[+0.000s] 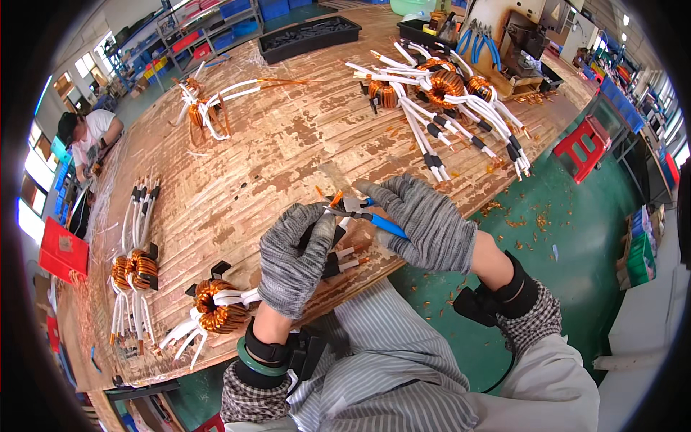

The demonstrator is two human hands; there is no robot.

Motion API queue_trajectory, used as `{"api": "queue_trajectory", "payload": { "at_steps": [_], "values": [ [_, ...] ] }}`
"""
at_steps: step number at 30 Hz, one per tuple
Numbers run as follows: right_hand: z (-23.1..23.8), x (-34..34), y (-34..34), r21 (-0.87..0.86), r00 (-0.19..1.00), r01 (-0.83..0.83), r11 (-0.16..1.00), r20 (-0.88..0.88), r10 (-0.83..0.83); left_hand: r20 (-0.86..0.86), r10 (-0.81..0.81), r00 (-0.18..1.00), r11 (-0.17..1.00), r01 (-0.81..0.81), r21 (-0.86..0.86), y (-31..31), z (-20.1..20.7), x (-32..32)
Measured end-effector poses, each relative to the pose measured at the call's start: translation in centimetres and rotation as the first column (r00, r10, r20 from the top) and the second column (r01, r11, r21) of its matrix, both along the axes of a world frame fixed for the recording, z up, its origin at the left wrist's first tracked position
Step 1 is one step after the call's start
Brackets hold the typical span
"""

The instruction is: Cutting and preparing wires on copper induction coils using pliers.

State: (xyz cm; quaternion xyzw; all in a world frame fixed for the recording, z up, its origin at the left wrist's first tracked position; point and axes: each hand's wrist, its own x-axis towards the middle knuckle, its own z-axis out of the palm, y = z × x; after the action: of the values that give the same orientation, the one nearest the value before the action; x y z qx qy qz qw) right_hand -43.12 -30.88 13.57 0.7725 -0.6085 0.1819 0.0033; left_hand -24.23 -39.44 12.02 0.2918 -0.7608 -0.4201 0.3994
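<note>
My right hand, in a grey knit glove, grips blue-handled pliers. Their metal jaws are at the orange-copper end of a wire lead; whether they bite on it I cannot tell. My left hand, gloved alike, pinches that lead between thumb and fingers just below its end. A ring-shaped copper coil with white-sleeved leads lies at the left wrist, and some of its leads pass under the left hand. Other leads with black sleeves and copper ends show between my hands near the table's front edge.
On the worn wooden table, a coil pair lies left, one coil far left, and several coils far right. Behind are a black tray and blue-handled pliers on a stand. A red stool stands right; a person works far left.
</note>
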Motion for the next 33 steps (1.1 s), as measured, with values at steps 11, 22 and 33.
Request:
{"api": "queue_trajectory", "payload": {
  "at_steps": [11, 22, 33],
  "values": [
    [-0.1, -0.1, -0.1, 0.302, 0.935, -0.036, 0.953, 0.346, -0.074, 0.066, 0.004, 0.998, 0.995, 0.002, -0.098, -0.2, 0.2, -0.1],
    [0.6, -0.5, -1.8, -0.209, 0.983, -0.183, 0.961, -0.042, 0.178, -0.002, -0.358, 0.934, 0.86, 0.33, 0.388, -1.3, 4.1, 2.3],
    [-0.8, -0.2, -0.5, 0.012, 0.942, -0.209, 0.978, 0.27, 0.198, 0.132, -0.593, 0.794, 0.791, 0.606, -0.091, -4.6, 1.7, 3.3]
  ]
}}
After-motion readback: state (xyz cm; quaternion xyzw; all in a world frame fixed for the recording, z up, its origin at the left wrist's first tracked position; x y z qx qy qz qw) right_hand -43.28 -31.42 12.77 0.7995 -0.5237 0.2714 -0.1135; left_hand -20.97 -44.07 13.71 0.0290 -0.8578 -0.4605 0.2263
